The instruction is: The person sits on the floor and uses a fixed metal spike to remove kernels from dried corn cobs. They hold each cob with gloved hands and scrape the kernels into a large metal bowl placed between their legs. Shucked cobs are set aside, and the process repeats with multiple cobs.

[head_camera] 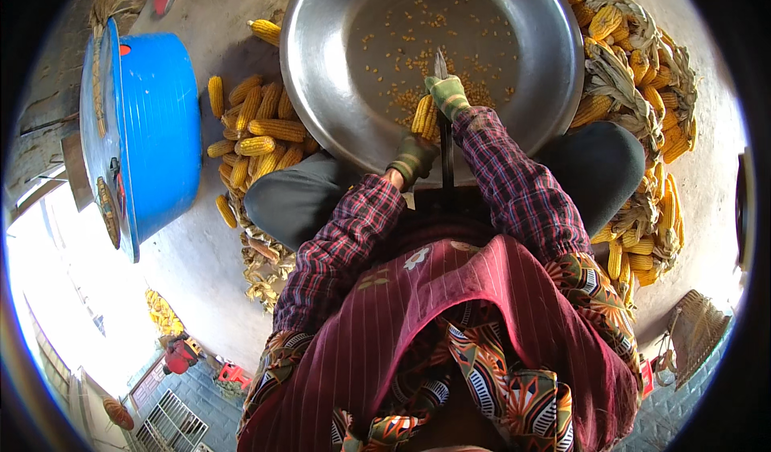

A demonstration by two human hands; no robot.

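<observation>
My left hand [414, 155], in a green striped glove, grips the lower end of a yellow corn cob [425, 116]. The cob points up over the near part of a wide metal basin [319, 78]. My right hand [449, 95], gloved alike, is closed around a dark metal bar [446, 150] just beside the cob. The bar's pointed tip [441, 65] sticks out past my fingers, and its lower end runs back between my legs. Loose corn kernels [409, 99] lie scattered on the basin floor, thickest near my hands. My fingers hide part of the bar.
Corn cobs without husks [274, 129] are heaped left of the basin. Braided cobs with dry husks [653, 90] lie along the right. A big blue plastic tub [159, 132] stands at the left, with a straw broom [99, 54] against it. My bent knees flank the basin.
</observation>
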